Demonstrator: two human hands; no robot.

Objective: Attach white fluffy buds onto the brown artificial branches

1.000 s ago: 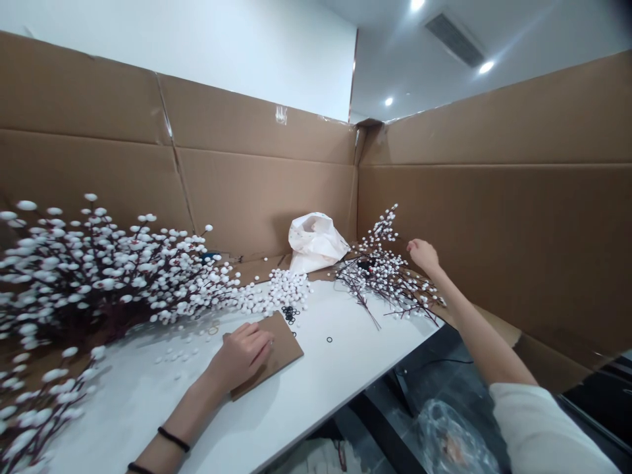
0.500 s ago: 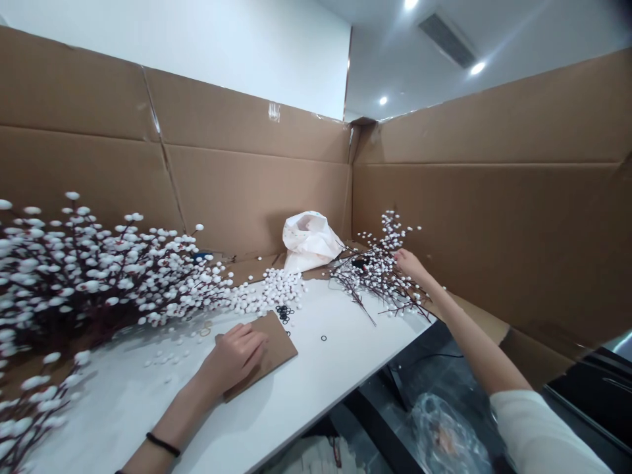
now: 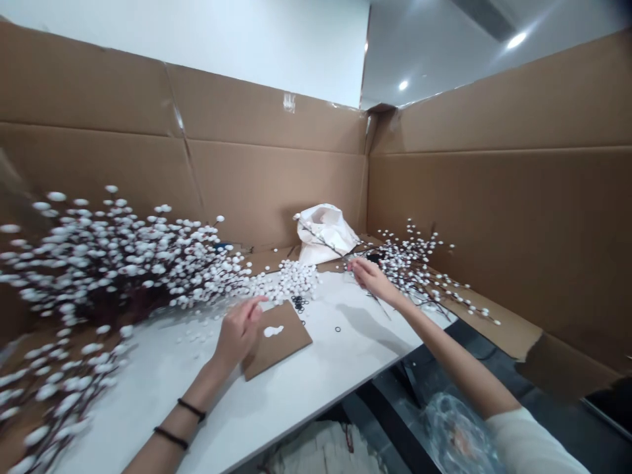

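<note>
My left hand point(image 3: 237, 329) rests at the left edge of a brown cardboard piece point(image 3: 281, 340) on the white table point(image 3: 306, 382), fingers loosely curled and holding nothing I can make out. A few white beads lie on the cardboard. My right hand point(image 3: 369, 279) is closed on a dark twig with white buds point(image 3: 320, 241) that stretches left in front of the white bag point(image 3: 326, 232). A pile of budded twigs point(image 3: 419, 273) lies just right of that hand.
A large heap of white-budded branches point(image 3: 108, 263) fills the table's left side. Loose white beads point(image 3: 286, 280) and small black rings point(image 3: 298, 303) lie behind the cardboard piece. Cardboard walls point(image 3: 276, 178) enclose the table. A clear plastic bag point(image 3: 454, 438) sits below the table edge.
My right hand has drawn back left from the twig pile, now holding a twig over the table. My left hand has shifted off the cardboard top to its left edge.
</note>
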